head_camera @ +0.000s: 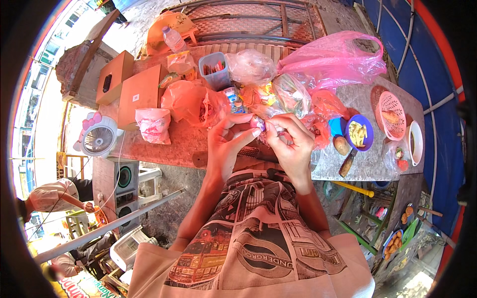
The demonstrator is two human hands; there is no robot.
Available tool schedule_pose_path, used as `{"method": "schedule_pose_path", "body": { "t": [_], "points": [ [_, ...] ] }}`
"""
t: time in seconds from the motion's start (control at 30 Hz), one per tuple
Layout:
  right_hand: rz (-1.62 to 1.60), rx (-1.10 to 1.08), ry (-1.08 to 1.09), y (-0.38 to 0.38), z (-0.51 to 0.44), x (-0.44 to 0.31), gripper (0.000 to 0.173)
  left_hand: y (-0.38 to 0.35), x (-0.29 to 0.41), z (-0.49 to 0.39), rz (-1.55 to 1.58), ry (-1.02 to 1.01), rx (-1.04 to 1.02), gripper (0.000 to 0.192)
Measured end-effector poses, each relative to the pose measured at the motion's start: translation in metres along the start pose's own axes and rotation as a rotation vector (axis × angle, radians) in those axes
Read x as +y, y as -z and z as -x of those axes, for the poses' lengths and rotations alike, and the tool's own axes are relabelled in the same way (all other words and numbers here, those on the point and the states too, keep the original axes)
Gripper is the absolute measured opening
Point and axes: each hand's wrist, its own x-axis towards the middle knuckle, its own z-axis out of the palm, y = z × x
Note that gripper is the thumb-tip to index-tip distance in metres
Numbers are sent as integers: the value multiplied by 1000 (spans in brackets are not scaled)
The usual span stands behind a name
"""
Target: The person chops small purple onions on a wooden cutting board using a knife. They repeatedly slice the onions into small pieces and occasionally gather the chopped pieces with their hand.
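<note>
Above the table's near edge, my left hand (229,143) pinches a small purple shallot (258,123) between thumb and fingertips. My right hand (293,140) meets it from the other side, thumb and index finger closed at its right end. Below the hands, a dark grater-like strip (248,151) is partly hidden by my left wrist. Behind my left hand lies a red plastic bag (184,97) with small reddish bulbs in its mouth. Close to my right hand is another red bag (316,128), its contents hard to make out.
To the right stand a purple bowl (359,132) of cut pieces, a potato (341,145), a knife (347,163) and a pink basket (392,115). Cardboard boxes (139,95) and a small fan (98,139) stand left. Behind are a blue-grey container (215,70) and a pink bag (335,61).
</note>
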Motion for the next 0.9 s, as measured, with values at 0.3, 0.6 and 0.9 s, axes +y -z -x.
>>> {"method": "schedule_pose_path", "body": {
  "t": [0.3,0.6,0.9],
  "points": [
    [-202,28,-171,-2,3,9,8,-1,6,1,23,63,-24,33],
    [-341,-89,-336,7,2,-1,14,1,8,1,-26,-17,-62,33],
    [-387,-140,-372,6,0,-1,15,2,10,1,-68,-41,-67,35]
  ]
}}
